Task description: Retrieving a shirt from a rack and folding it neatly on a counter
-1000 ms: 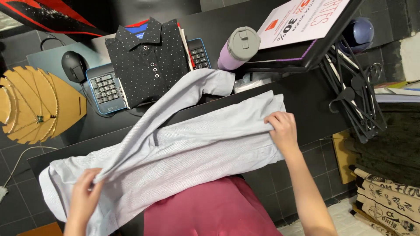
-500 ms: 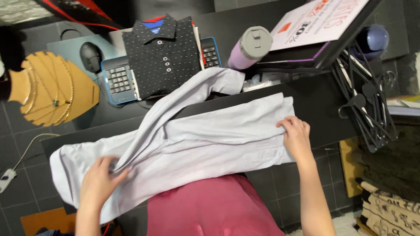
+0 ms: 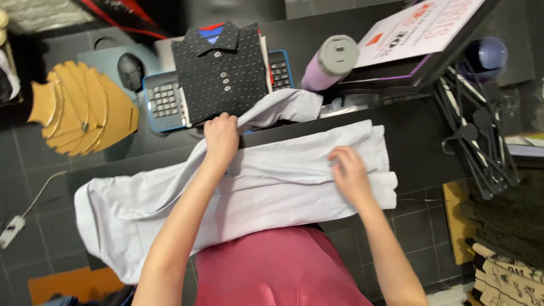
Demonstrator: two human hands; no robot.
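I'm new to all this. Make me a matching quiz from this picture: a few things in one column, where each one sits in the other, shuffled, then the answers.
Things:
1. left hand
2. right hand
3. dark dotted polo shirt
4. lilac bottle

Places:
A. folded on top of the keyboard
B. on the pale shirt near its folded right end
C. lying beside the slanted sign board
D. at the pale shirt's far edge, by the sleeve

Pairs: 1-D, 2-B, 3-A, 4-C
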